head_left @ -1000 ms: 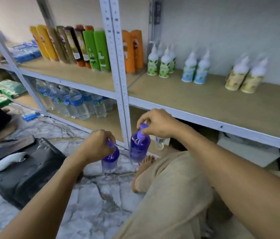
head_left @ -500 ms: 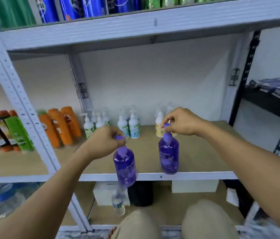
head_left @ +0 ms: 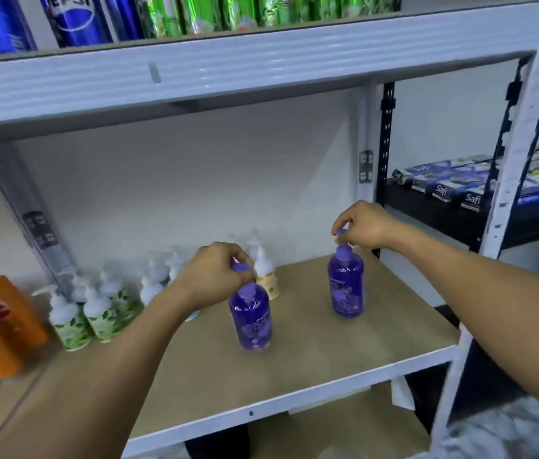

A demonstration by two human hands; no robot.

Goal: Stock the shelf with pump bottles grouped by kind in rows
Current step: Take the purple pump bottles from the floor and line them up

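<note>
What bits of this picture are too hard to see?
Head view:
- Pump top of the left purple pump bottle: partly hidden by the left hand.
- Pump top of the right purple pump bottle: partly hidden by the right hand.
- Yellow pump bottle: partly behind the left hand.
- Pepsi bottles: cut off by the top edge.
- Orange bottles: blurred, labels unreadable.

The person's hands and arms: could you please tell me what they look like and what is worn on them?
The left forearm and right forearm are bare as far as the frame shows, no sleeves in view. The left hand and right hand wear no gloves; no watch, bracelet or ring shows.
</note>
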